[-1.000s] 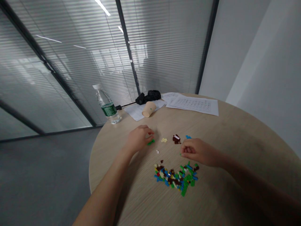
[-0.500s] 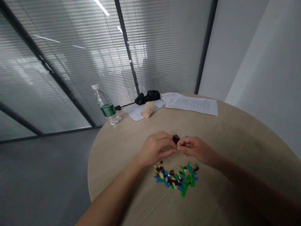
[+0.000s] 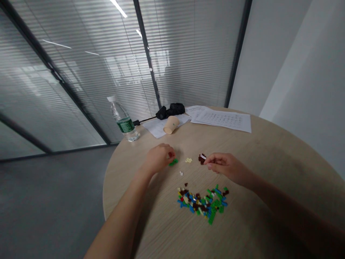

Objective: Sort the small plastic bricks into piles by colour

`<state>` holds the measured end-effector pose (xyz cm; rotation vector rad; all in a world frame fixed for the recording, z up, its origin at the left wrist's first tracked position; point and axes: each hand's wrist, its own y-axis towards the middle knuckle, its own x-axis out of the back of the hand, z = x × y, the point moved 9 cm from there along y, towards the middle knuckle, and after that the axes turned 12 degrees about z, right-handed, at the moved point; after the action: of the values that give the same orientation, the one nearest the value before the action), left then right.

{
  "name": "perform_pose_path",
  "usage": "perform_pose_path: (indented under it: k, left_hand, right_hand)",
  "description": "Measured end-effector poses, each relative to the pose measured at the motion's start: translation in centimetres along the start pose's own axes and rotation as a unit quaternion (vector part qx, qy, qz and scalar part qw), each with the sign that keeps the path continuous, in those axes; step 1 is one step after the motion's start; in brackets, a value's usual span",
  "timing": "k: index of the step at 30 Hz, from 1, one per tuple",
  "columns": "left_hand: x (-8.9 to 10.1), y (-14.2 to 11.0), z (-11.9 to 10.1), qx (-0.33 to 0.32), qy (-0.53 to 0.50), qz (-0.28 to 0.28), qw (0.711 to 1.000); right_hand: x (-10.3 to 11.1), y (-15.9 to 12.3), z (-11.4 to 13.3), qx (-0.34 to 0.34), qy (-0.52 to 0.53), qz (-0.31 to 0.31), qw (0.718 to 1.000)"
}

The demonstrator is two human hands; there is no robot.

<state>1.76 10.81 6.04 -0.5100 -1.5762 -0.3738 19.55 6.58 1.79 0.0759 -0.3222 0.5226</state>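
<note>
My left hand (image 3: 161, 157) is closed, thumb and fingertips pinched together just over a small cluster of green bricks (image 3: 174, 162). Whether a brick is between those fingertips is hidden. My right hand (image 3: 225, 165) is closed too, its fingertips beside a pile of dark brown bricks (image 3: 201, 159) that has a pale, shiny strip on it. What the right fingers hold, if anything, cannot be made out. Between the hands lie some cream bricks (image 3: 189, 160) and a small white piece (image 3: 181, 173). Nearer me spreads a mixed heap of toy bricks (image 3: 201, 203) in green, blue, brown, cream and red.
A plastic bottle (image 3: 125, 124) with a green label stands at the round table's (image 3: 258, 151) far left edge. A paper cup (image 3: 171, 125) lies on its side on a sheet. Behind are a black bundle (image 3: 175, 109) and printed papers (image 3: 223, 119).
My hands were together at the middle, with a bit of green at the fingertips. My left hand has moved left to the green bricks, uncovering the cream bricks; my right hand has barely moved.
</note>
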Motion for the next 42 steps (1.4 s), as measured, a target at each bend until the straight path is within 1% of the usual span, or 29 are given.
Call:
perform_pose_path:
  k: [4, 7, 9, 11, 13, 15, 17, 19, 21, 24, 30, 35, 37, 39, 40, 42]
  left_hand:
    - [-1.0, 0.3, 0.8, 0.044, 0.013, 0.033, 0.998]
    - [-1.3, 0.3, 1.0, 0.05, 0.01, 0.043, 0.998]
    - [-1.4, 0.3, 1.1, 0.052, 0.007, 0.046, 0.998]
    - [-1.3, 0.3, 1.2, 0.056, 0.002, 0.042, 0.998]
    - [-1.2, 0.3, 1.1, 0.053, -0.009, 0.024, 0.998]
    - [-1.1, 0.4, 0.3, 0.026, -0.021, 0.003, 0.999]
    - [-1.2, 0.5, -1.0, -0.025, -0.032, -0.012, 0.999]
    - [-1.6, 0.6, -2.2, -0.072, -0.04, -0.009, 0.997]
    - [-2.2, 0.8, -2.8, -0.092, -0.048, 0.005, 0.995]
    - [-2.6, 1.0, -2.7, -0.081, -0.058, 0.022, 0.995]
    - [-2.2, 0.8, -1.9, -0.048, -0.048, 0.028, 0.997]
    - [-2.3, 0.8, -1.3, -0.038, -0.03, 0.03, 0.998]
    - [-1.9, 0.8, -1.4, -0.044, -0.031, 0.015, 0.998]
    - [-1.0, 0.5, -2.2, -0.07, -0.042, -0.022, 0.996]
    - [-0.4, 0.2, -2.9, -0.092, -0.052, -0.047, 0.993]
    - [1.0, -0.6, -4.8, -0.153, -0.083, -0.098, 0.98]
  right_hand:
    - [0.0, 0.0, 0.1, -0.009, -0.023, -0.001, 1.0]
    - [0.1, -0.1, 0.3, -0.005, -0.047, 0.003, 0.999]
    - [0.2, -0.3, 0.7, 0.011, -0.099, 0.004, 0.995]
    - [0.2, -0.6, 1.4, 0.038, -0.198, 0.015, 0.979]
    - [-0.2, -0.8, 1.7, 0.06, -0.29, 0.044, 0.954]
    - [-0.5, -1.0, 1.6, 0.063, -0.33, 0.082, 0.938]
    - [-0.7, -1.1, 1.2, 0.052, -0.331, 0.113, 0.935]
    - [-0.7, -1.3, 1.0, 0.044, -0.322, 0.131, 0.936]
    - [-1.0, -1.4, 0.9, 0.046, -0.313, 0.148, 0.937]
    - [-1.5, -1.6, 0.9, 0.056, -0.314, 0.169, 0.933]
    - [-1.8, -1.4, 0.5, 0.054, -0.329, 0.181, 0.925]
    - [-1.6, -1.4, 0.4, 0.049, -0.338, 0.172, 0.924]
    - [-1.3, -1.2, 0.7, 0.049, -0.335, 0.154, 0.928]
    - [-0.7, -1.0, 1.1, 0.048, -0.31, 0.111, 0.943]
    - [-0.4, -0.8, 1.3, 0.045, -0.28, 0.082, 0.955]
    - [0.1, -0.5, 1.3, 0.035, -0.183, 0.03, 0.982]
